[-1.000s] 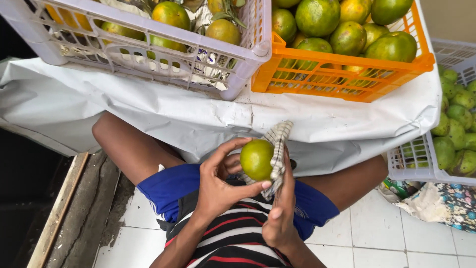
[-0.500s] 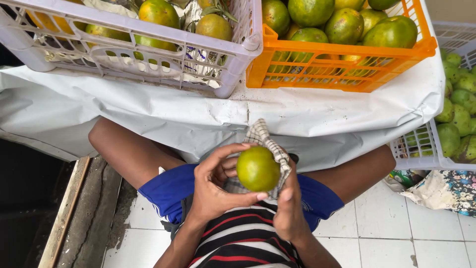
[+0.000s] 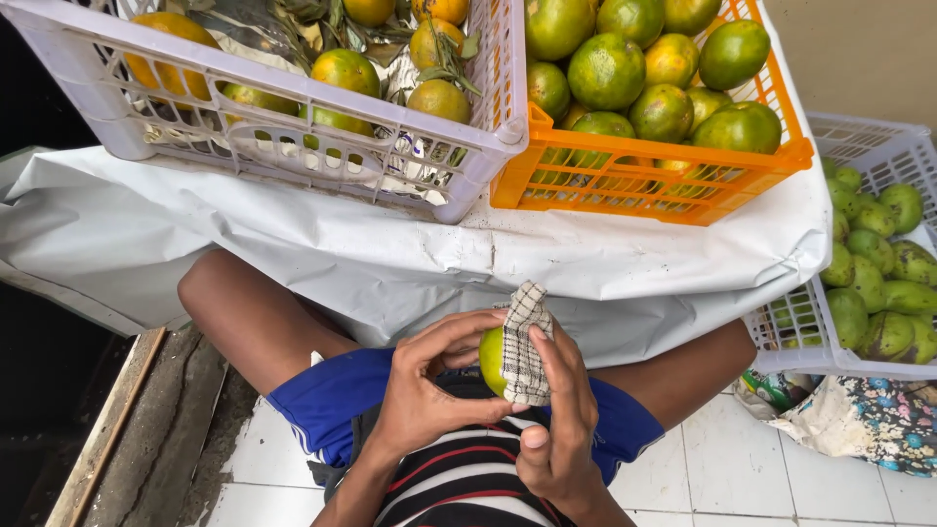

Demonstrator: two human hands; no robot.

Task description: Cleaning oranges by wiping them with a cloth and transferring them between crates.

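White plastic crate (image 3: 117,59) at the far left of the counter (image 3: 293,244) holds yellow-orange citrus among foil and leaves. Nothing in it has shifted, though the whole view now sits a little lower in the frame than half a second ago, so the head has tipped.

Below it, the left hand (image 3: 425,385) is closed around a green citrus fruit (image 3: 491,356), thumb over the top and fingers curled beneath, held over the lap just in front of the counter's edge. Half a second ago most of the fruit's face showed. Now only a narrow green sliver on its left side is visible.

That is because the checked cloth (image 3: 525,344) has swung across the front of the fruit. The right hand (image 3: 558,420) presses it there, fingers flat along the cloth and thumb folded below, gripping cloth against fruit. I judge this to be a wiping stroke under way, with the cloth passing over the face that was bare a moment ago.

Further right, the orange crate (image 3: 644,185) of green fruit touches the white crate, and a second white basket (image 3: 815,337) of smaller green fruit stands on the tiled floor (image 3: 742,468).
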